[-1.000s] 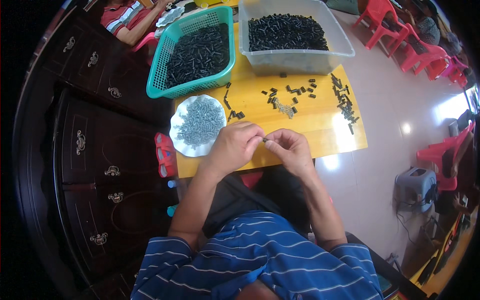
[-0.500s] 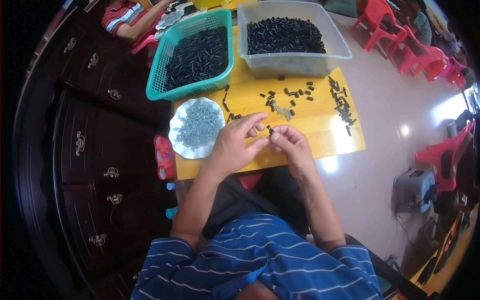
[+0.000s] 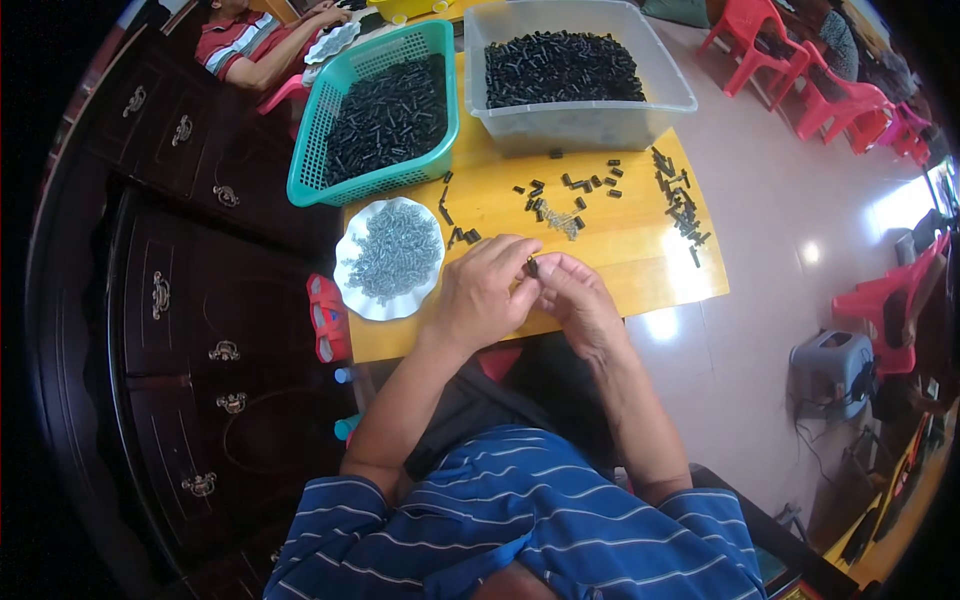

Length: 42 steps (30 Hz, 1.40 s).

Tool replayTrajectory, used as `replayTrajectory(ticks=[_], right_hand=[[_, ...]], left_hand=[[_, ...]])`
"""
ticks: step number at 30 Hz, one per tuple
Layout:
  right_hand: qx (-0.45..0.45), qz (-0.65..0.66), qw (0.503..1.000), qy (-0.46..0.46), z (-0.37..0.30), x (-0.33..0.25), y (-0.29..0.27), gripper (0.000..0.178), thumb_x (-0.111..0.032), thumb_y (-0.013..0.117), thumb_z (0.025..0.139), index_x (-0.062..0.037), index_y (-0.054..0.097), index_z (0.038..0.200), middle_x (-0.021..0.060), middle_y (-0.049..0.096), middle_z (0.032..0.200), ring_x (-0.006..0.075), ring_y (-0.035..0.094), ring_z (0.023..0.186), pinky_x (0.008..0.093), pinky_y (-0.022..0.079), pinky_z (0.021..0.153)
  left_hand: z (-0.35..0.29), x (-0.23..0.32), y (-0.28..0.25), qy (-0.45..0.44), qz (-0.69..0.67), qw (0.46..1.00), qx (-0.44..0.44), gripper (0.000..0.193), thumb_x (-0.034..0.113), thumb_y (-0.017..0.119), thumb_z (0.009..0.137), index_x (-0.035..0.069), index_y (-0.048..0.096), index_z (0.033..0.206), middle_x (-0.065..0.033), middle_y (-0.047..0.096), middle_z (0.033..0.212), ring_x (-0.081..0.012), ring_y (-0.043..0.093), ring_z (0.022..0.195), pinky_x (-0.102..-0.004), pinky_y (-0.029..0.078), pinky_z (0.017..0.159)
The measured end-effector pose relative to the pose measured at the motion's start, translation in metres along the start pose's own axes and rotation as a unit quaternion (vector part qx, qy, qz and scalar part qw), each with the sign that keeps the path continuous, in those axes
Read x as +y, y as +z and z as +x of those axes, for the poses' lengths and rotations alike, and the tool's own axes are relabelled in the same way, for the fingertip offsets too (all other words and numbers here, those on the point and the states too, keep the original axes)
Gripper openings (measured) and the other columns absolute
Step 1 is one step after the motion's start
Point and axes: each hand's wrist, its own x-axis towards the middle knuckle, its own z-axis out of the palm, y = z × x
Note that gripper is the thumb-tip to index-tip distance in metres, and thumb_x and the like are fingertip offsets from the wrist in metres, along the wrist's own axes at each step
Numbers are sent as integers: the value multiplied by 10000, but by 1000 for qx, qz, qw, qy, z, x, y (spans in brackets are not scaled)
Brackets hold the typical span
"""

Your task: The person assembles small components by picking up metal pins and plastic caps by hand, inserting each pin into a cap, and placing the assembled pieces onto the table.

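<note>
Just above the near edge of the yellow table (image 3: 630, 240), my two hands meet. My right hand (image 3: 580, 300) pinches a small black cylindrical piece (image 3: 532, 268) between thumb and fingers. My left hand (image 3: 485, 292) closes on the same piece from the other side, its fingertips partly hidden. Left of my left hand lies a white scalloped plate (image 3: 349, 285) heaped with small clear parts (image 3: 395, 248). Beyond my hands, short black pieces (image 3: 587, 186) are scattered around a little pile of clear parts (image 3: 562, 222). Several black pieces (image 3: 444, 212) also lie beside the plate.
A green basket (image 3: 452, 110) and a translucent bin (image 3: 590, 128), both full of black pieces, stand at the back. Longer black parts (image 3: 680, 205) line the right edge. Dark drawers (image 3: 190, 300) flank the left; another person (image 3: 255, 50) sits at far left. Red chairs (image 3: 755, 50) stand right.
My left hand has moved right and its fingers have closed in on the black piece. Half a second ago they were spread apart beside it.
</note>
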Motion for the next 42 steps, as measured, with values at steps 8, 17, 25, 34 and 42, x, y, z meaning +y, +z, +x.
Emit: replayTrajectory(ticks=[8,17,25,34,42], right_hand=[[0,8,1000,15,0,1,-3,313,-344,597,1031,-77,697,1160,25,733,1066,110,666,944,303,507,880],[-10,-24,1000,9,-1,0,0,317,-345,590,1038,-67,695,1146,17,720,1042,115,661,936,312,513,881],[-31,-37,999,2,1,-1,-2,330,-363,578,1056,-64,690,1138,16,709,1048,117,654,975,322,519,904],[-11,-72,997,-14,-2,-3,5,303,-350,616,1045,-64,710,1081,-26,674,967,74,572,853,260,464,825],[-1,-82,996,-29,1,3,-6,280,-345,694,996,-67,734,987,-53,628,844,63,486,767,235,397,731]], left_hand=[[2,-6,-2,3,-21,999,-29,327,69,770,778,0,685,1086,-147,715,1000,-285,722,815,-385,574,732],[1,-4,0,49,24,998,-18,298,71,724,800,32,664,1089,-153,714,1003,-352,699,910,-425,571,771],[4,-4,-4,33,-6,999,-40,379,82,750,776,24,668,1142,-151,714,995,-323,708,845,-402,575,746],[3,-6,-6,48,-12,998,-24,355,79,765,753,42,698,1100,-131,718,966,-304,707,818,-385,575,729],[3,-7,-5,95,36,995,-21,276,87,761,753,58,693,1019,-106,724,931,-316,704,812,-403,564,702]])
